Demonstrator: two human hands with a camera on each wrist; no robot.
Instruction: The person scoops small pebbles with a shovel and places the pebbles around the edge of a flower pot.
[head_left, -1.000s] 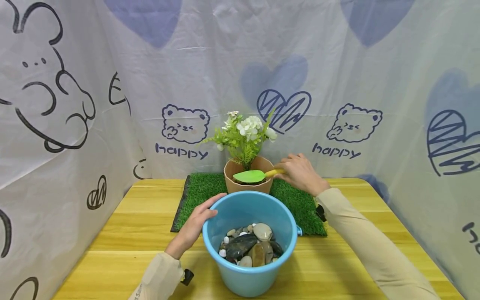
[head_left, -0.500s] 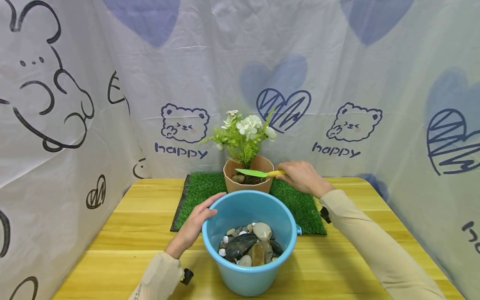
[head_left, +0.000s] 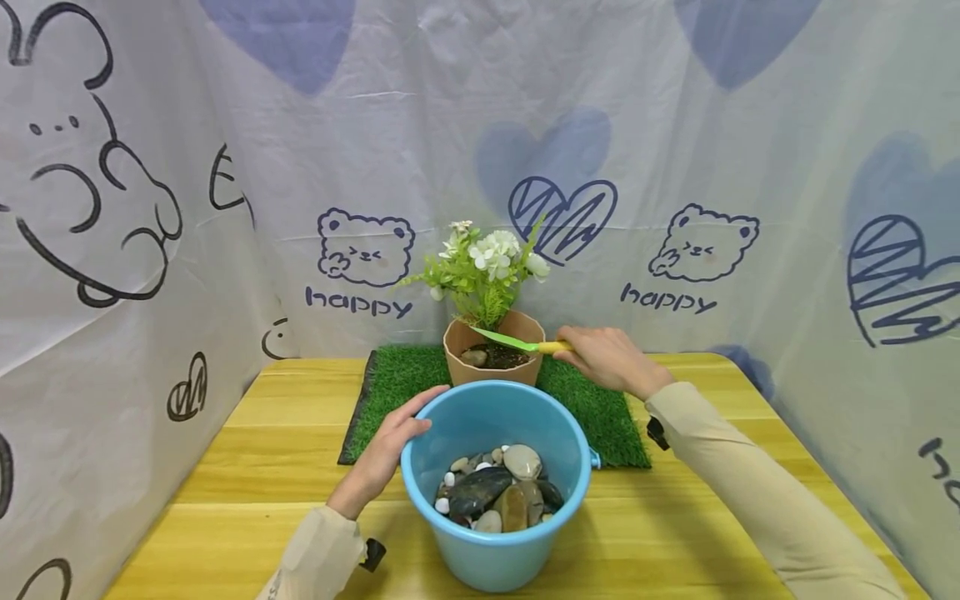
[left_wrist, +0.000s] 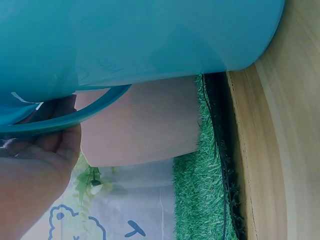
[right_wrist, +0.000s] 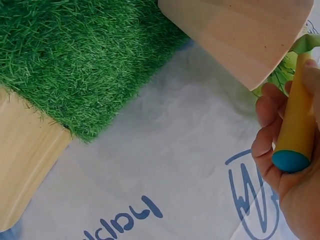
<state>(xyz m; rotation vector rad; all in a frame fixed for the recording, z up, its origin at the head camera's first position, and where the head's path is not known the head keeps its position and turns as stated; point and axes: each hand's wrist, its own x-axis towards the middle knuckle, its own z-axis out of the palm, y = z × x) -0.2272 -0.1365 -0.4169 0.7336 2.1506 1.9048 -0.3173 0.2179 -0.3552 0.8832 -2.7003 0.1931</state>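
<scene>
My right hand (head_left: pixel 606 358) grips the yellow handle of a small trowel (head_left: pixel 553 346). The trowel's green blade (head_left: pixel 506 338) is tilted over a tan flowerpot (head_left: pixel 491 377) that holds dark soil (head_left: pixel 506 357), a brown stone (head_left: pixel 474 357) and a white-flowered plant (head_left: pixel 487 271). In the right wrist view my fingers curl round the handle. Nearer me, my left hand (head_left: pixel 386 450) holds the left rim of a light blue bucket (head_left: pixel 502 554); the bucket's handle (left_wrist: pixel 82 114) crosses this hand in the left wrist view. Large dark, brown and pale stones (head_left: pixel 483 490) lie inside the bucket.
Under the flowerpot lies a green artificial-grass mat (head_left: pixel 397 375) on the wooden table (head_left: pixel 300 433). A printed cloth (head_left: pixel 420 150) with bears and hearts hangs behind and on both sides of the table.
The trowel blade has turned from nearly flat to tilted, with its tip raised, uncovering soil and a stone in the pot. My right hand has shifted slightly; my left hand stays on the bucket.
</scene>
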